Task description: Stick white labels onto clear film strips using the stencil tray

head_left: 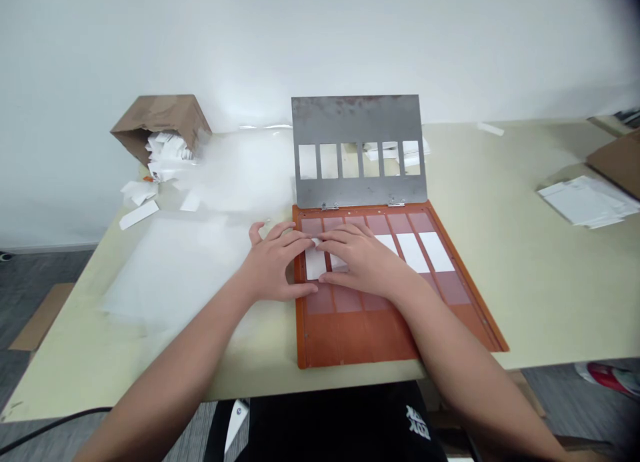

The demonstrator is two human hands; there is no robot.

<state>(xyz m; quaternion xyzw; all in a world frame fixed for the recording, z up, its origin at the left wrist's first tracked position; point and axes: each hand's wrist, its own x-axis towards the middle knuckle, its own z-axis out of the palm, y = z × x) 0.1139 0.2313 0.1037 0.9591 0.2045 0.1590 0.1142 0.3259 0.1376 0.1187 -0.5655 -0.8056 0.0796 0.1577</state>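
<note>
An orange tray [380, 335] with several long slots lies at the table's front edge. Its grey metal lid [358, 119], cut with several windows, stands hinged upright behind it. White paper slips [423, 251] fill the right-hand slots. My left hand [273, 263] rests at the tray's left edge, fingers stretched over a white slip [315, 265] in the leftmost slot. My right hand [363, 257] lies flat across the middle slots, fingertips meeting the left hand's and pressing on the slip.
A tipped brown paper bag [160, 121] spills white slips [150, 192] at the back left. Translucent plastic sheeting [190, 262] covers the table's left part. A stack of white papers [587, 201] and a cardboard box [617, 161] sit at the right.
</note>
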